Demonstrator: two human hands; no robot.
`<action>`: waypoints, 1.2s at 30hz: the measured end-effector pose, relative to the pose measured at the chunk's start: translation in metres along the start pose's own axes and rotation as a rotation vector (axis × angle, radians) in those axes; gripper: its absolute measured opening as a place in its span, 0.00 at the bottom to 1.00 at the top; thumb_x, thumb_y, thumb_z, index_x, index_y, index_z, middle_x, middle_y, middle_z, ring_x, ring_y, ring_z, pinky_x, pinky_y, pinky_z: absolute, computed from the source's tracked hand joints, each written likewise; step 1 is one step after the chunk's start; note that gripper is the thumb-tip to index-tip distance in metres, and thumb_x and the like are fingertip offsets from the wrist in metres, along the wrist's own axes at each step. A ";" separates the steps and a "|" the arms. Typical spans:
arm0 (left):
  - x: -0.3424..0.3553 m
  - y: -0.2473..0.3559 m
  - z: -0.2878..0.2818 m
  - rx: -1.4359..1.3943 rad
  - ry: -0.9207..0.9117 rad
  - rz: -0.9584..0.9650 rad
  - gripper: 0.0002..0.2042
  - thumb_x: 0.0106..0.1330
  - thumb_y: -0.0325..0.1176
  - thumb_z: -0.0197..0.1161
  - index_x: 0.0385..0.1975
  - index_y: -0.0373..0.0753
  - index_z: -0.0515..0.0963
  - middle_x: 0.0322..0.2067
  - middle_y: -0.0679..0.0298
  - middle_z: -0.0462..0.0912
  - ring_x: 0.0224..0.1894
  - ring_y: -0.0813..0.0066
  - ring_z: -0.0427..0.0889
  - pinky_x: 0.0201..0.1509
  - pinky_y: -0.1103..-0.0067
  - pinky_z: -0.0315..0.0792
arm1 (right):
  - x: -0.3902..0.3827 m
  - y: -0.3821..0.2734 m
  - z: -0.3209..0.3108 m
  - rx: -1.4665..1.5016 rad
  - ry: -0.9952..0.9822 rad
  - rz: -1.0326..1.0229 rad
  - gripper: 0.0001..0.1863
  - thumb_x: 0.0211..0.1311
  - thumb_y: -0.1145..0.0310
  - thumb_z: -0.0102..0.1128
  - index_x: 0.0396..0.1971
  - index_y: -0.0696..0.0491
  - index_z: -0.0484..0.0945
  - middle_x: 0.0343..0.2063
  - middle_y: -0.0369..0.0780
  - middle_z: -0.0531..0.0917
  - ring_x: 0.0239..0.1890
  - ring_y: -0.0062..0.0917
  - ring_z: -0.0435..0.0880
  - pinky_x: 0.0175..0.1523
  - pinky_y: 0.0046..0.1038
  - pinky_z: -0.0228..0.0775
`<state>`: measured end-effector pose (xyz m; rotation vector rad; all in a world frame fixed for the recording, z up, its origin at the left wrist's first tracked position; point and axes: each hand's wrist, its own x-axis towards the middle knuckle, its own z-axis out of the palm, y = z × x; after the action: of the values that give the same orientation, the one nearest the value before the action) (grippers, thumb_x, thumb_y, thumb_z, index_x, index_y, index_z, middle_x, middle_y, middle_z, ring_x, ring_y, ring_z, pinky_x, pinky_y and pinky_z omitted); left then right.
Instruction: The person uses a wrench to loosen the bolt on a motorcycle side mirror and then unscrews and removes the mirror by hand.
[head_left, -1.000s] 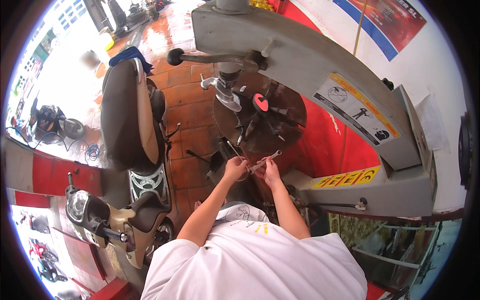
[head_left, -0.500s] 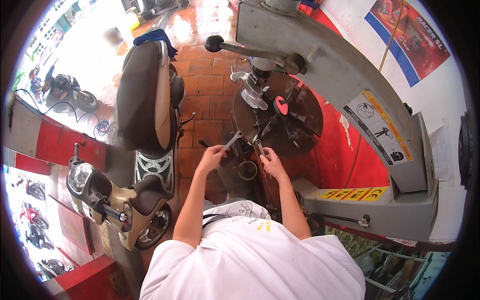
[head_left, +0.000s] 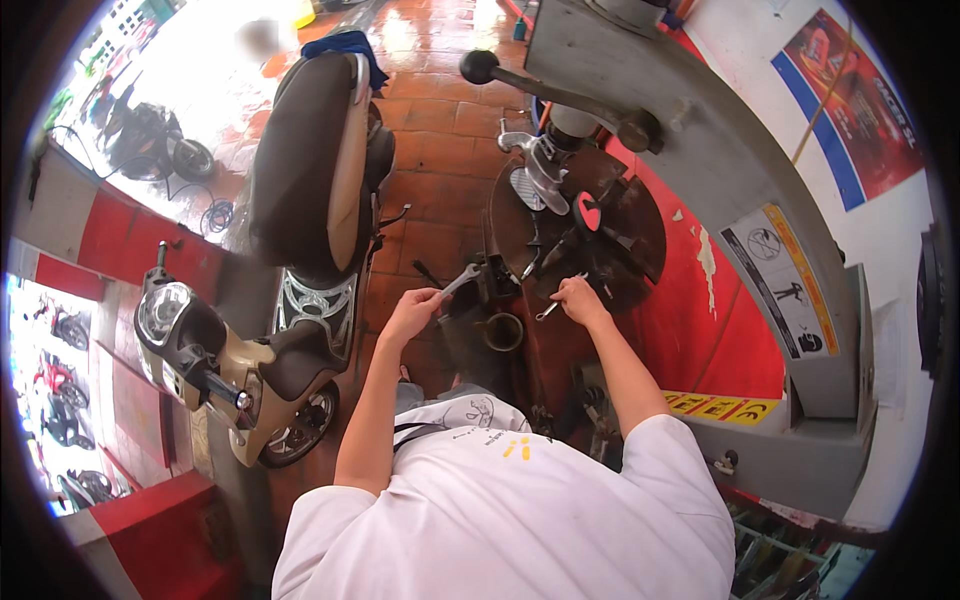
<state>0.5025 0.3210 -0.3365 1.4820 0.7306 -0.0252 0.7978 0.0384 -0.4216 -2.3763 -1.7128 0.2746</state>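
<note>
My left hand (head_left: 410,314) is closed around a wrench (head_left: 461,280), its open jaw pointing up and away from me. In my right hand (head_left: 579,299) I grip a smaller wrench (head_left: 547,312), with its ring end sticking out to the left of my fingers. Both hands are apart, over the near side of a tyre-changing machine's round dark turntable (head_left: 640,215). A pink-and-black tool (head_left: 587,212) lies on the turntable. Above it hangs the machine's metal mount head (head_left: 541,178). A round metal cup (head_left: 503,332) sits below and between my hands.
A beige-and-brown scooter (head_left: 305,190) stands close on my left. On the right, the machine's grey column (head_left: 690,150) curves overhead, with a ball-ended lever (head_left: 480,67) reaching left. Red-and-white low walls (head_left: 120,230) and parked motorbikes (head_left: 70,390) lie further left.
My right hand has moved right, away from the left hand, and its wrench has swung from pointing away to pointing left. My left hand still grips its wrench. The view has shifted slightly.
</note>
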 end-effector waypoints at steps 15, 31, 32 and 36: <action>-0.004 -0.020 0.023 -0.004 0.053 0.098 0.14 0.74 0.34 0.51 0.54 0.38 0.75 0.22 0.74 0.71 0.24 0.88 0.67 0.23 0.86 0.61 | 0.007 -0.007 0.023 0.064 0.165 0.125 0.06 0.52 0.74 0.59 0.27 0.50 0.84 0.31 0.39 0.78 0.42 0.32 0.81 0.46 0.34 0.75; -0.002 0.014 0.069 0.379 -0.136 0.157 0.16 0.67 0.42 0.60 0.36 0.34 0.85 0.20 0.66 0.78 0.23 0.80 0.74 0.27 0.78 0.68 | -0.009 -0.190 -0.053 0.342 0.469 0.116 0.18 0.53 0.70 0.65 0.47 0.50 0.80 0.34 0.42 0.78 0.41 0.38 0.80 0.47 0.37 0.74; -0.006 0.020 0.071 0.376 -0.138 0.156 0.16 0.67 0.42 0.60 0.36 0.34 0.85 0.20 0.66 0.78 0.23 0.80 0.74 0.27 0.78 0.68 | -0.010 -0.193 -0.046 0.340 0.466 0.117 0.18 0.53 0.70 0.65 0.47 0.50 0.80 0.34 0.42 0.78 0.41 0.38 0.80 0.47 0.37 0.74; -0.016 0.049 0.084 0.495 -0.224 0.042 0.20 0.66 0.49 0.60 0.35 0.34 0.86 0.24 0.60 0.84 0.25 0.77 0.80 0.31 0.78 0.73 | -0.021 -0.180 -0.017 0.359 0.367 0.169 0.09 0.58 0.69 0.62 0.39 0.53 0.80 0.32 0.44 0.79 0.36 0.43 0.81 0.42 0.40 0.75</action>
<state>0.5469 0.2451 -0.2924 1.9271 0.5298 -0.3562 0.6311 0.0734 -0.3566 -2.1439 -1.1910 0.1428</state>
